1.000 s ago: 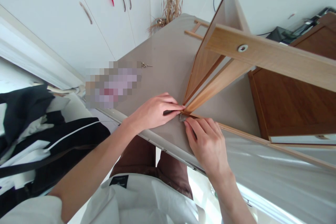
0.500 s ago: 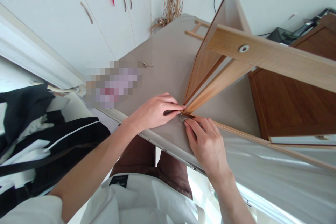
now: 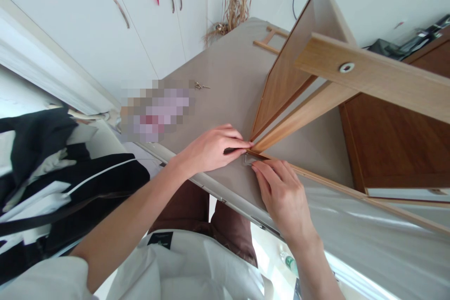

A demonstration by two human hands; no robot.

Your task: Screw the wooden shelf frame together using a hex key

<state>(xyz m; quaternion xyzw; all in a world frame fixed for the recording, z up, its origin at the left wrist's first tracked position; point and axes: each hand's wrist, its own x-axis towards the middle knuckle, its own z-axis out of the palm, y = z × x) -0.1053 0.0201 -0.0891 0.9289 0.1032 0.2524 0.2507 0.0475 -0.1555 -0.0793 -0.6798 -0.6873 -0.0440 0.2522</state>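
Black cloth (image 3: 101, 176) lies heaped well to the left of the wooden frame (image 3: 316, 103). White cabinet doors (image 3: 140, 14) rise behind it, also left of the frame. On the grey worktop (image 3: 225, 70), small metal bits (image 3: 202, 86) lie together, apart from the frame's left side. The left hand (image 3: 218, 147) reaches to the frame's near, low corner, its thumb and forefinger narrowed onto the wood. Dried stalks (image 3: 239, 7) stand beyond the frame, at the worktop's far end. A thin piece (image 3: 249, 159) sits just in front of the frame's near corner; it is too faint to name, and I cannot tell if it touches the wood. The right hand (image 3: 281, 190) pinches its right end, fingertips bunched, close along the frame's bottom edge. Below the frame, nearer the wearer, is a bottle (image 3: 288, 261). A brown panel (image 3: 404, 145) shows behind the frame.
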